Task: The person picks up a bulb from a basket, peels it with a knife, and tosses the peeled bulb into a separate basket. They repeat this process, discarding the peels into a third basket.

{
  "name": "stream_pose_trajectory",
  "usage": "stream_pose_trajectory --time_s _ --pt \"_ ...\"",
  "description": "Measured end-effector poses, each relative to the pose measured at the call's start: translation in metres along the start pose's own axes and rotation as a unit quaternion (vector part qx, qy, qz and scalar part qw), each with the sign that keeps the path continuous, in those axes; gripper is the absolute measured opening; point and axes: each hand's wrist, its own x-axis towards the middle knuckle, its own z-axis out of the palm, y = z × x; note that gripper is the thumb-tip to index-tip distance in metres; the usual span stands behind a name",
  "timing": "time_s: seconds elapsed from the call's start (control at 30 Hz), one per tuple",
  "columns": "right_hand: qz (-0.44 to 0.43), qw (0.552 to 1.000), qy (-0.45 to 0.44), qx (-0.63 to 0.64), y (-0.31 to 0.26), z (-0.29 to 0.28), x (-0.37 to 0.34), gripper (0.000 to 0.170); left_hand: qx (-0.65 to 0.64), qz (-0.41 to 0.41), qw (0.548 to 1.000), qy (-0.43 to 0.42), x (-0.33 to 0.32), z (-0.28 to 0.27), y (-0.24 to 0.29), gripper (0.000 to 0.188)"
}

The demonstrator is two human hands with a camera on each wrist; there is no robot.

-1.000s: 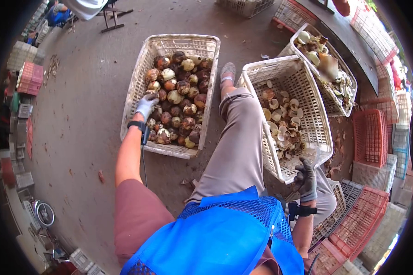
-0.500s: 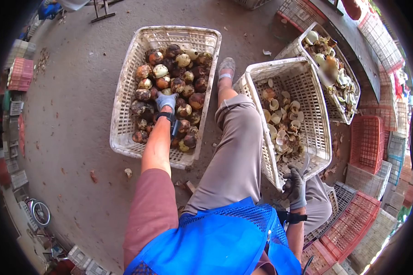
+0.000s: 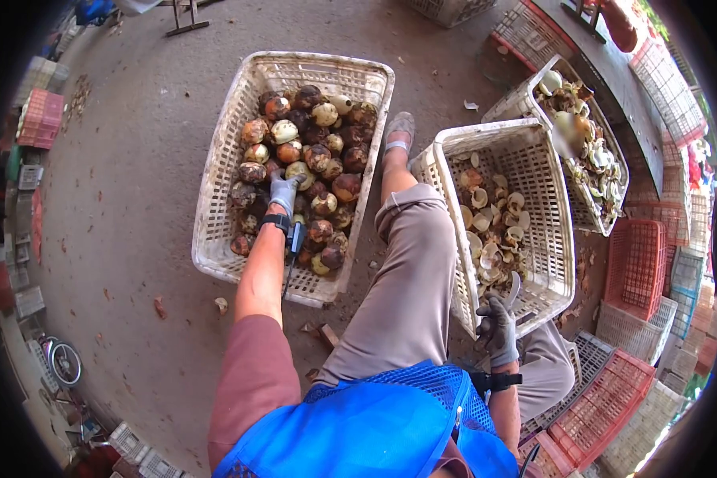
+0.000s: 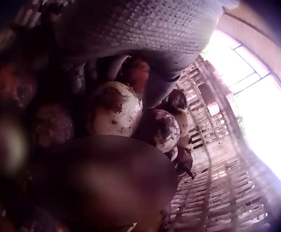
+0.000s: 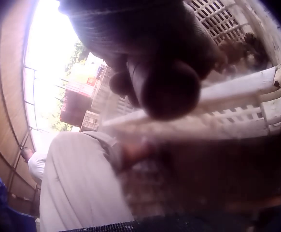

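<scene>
My gloved left hand point(image 3: 283, 193) reaches into a white plastic crate point(image 3: 217, 191) piled with round, onion-like bulbs point(image 3: 324, 114) in brown, red and cream. Its thumb and fingers close around a pale yellowish bulb point(image 3: 299, 173). The left wrist view has the glove point(image 4: 140, 29) over the pile, fingers bent down among the bulbs, partly hidden. In my right hand point(image 3: 498, 333), gloved in dark grey, is a small knife with a curved blade point(image 3: 515, 288) pointing up. That hand is beside the near rim of a second white crate point(image 3: 562, 239), which has cup-shaped peelings point(image 3: 494, 227) inside.
Behind the second crate, another white crate point(image 3: 518, 103) is heaped with peelings. Red crates point(image 3: 636, 267) and stacked baskets point(image 3: 605, 414) line the right side. My leg point(image 3: 414, 271) extends between the two near crates. Scraps lie on the concrete floor point(image 3: 127, 239).
My left hand has moved from the crate's left side in among the bulbs, and now grips a pale one. The right hand keeps the knife, shifting slightly left.
</scene>
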Motion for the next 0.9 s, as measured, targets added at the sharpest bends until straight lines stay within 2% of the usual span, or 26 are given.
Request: stream_pose_trajectory --time_s 0.07,0.17,0.27,0.33,0.4,0.43,0.47,0.53,0.57,0.6,0.63,0.67,0.7,0.73,0.77,0.8,0.87,0.9 --pt "0.006 1.000 0.002 0.003 -0.006 0.004 -0.004 0.036 0.038 0.021 0.999 -0.012 0.004 0.003 0.002 0.063" --pt "-0.014 1.000 -0.020 -0.003 0.001 -0.005 0.003 0.034 0.180 0.065 0.981 -0.023 0.003 0.014 0.020 0.074" --pt "-0.024 1.000 -0.009 0.001 0.002 -0.006 0.002 0.034 0.288 0.038 0.957 -0.011 0.010 0.023 0.011 0.085" --pt "-0.025 1.000 -0.010 0.014 0.005 -0.007 0.003 0.032 0.214 0.023 0.976 -0.020 0.005 0.025 0.015 0.088" --pt "-0.035 0.999 -0.024 0.013 0.011 -0.013 0.007 0.031 0.163 0.024 0.986 -0.039 0.021 0.026 -0.004 0.088" --pt "-0.036 0.999 -0.026 0.019 0.009 -0.013 0.003 0.029 0.099 0.036 0.992 -0.066 0.019 0.028 0.000 0.077" --pt "-0.035 0.999 -0.024 0.015 0.008 -0.013 -0.001 0.030 -0.006 -0.011 0.995 -0.098 0.015 0.028 0.003 0.072" --pt "-0.037 0.999 -0.019 0.010 0.005 -0.014 -0.007 0.032 -0.211 -0.102 0.958 -0.162 -0.042 0.017 0.068 0.060" --pt "-0.040 0.999 -0.023 -0.019 0.000 -0.014 -0.010 0.034 -0.305 -0.047 0.921 -0.237 -0.030 0.017 0.049 0.049" --pt "-0.042 0.997 -0.029 -0.049 -0.005 -0.012 -0.012 0.035 -0.368 -0.099 0.873 -0.304 -0.051 0.013 0.070 0.051" --pt "-0.044 0.995 -0.035 -0.078 -0.008 -0.011 -0.014 0.037 -0.365 -0.065 0.864 -0.341 -0.073 0.009 0.093 0.052" --pt "-0.118 0.970 -0.006 -0.211 -0.009 -0.010 -0.015 0.041 -0.362 -0.031 0.851 -0.378 -0.093 0.008 0.113 0.054" --pt "-0.188 0.922 0.029 -0.338 -0.009 -0.006 -0.016 0.045 -0.380 -0.028 0.827 -0.414 -0.107 0.011 0.127 0.054" --pt "-0.251 0.851 0.067 -0.457 -0.011 -0.003 -0.018 0.049 -0.396 -0.026 0.799 -0.452 -0.123 0.017 0.142 0.055" --pt "-0.234 0.852 0.054 -0.465 -0.025 0.003 -0.028 0.056 -0.423 -0.013 0.796 -0.432 -0.152 0.024 0.166 0.059" --pt "-0.224 0.872 0.013 -0.434 -0.024 -0.005 -0.020 0.053 -0.414 -0.008 0.777 -0.475 -0.178 0.025 0.187 0.063" --pt "-0.311 0.836 0.032 -0.452 -0.053 -0.001 -0.040 0.045 -0.433 0.001 0.759 -0.486 -0.220 0.040 0.216 0.068" --pt "-0.403 0.819 0.055 -0.406 -0.056 -0.004 -0.040 0.035 -0.412 0.037 0.761 -0.499 -0.244 0.046 0.234 0.071"
